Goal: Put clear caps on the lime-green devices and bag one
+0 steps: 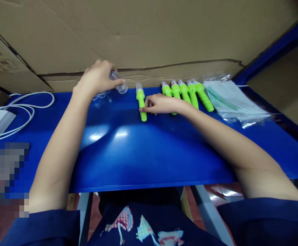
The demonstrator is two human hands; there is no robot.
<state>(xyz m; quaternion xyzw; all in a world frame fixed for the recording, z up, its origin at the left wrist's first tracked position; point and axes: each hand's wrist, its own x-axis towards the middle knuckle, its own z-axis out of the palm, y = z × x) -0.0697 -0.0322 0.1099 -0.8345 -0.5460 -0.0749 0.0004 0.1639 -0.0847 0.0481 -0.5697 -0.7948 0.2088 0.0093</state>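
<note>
My left hand (pixel 99 77) is closed around a clear plastic cup-like piece (pixel 120 88), which is tilted just above the back of the table. Partly behind that wrist, several more clear round pieces (pixel 101 95) stand on the blue surface. The fingers of my right hand (pixel 158 103) pinch the handle of a lime-green stick-shaped device (pixel 140 96) with a clear cap at its far end. It lies on the table with the cap pointing away from me. Right of it, several matching green devices (pixel 185 94) lie in a row, some with red showing under the clear tips; my right forearm hides part of them.
Clear plastic bags (pixel 231 99) with white and green contents lie at the right. A white cable (pixel 32 107) coils beside a white box (pixel 0 119) at the left. Cardboard (pixel 149 37) walls the back of the blue table (pixel 149 160). A pixelated patch covers the lower left.
</note>
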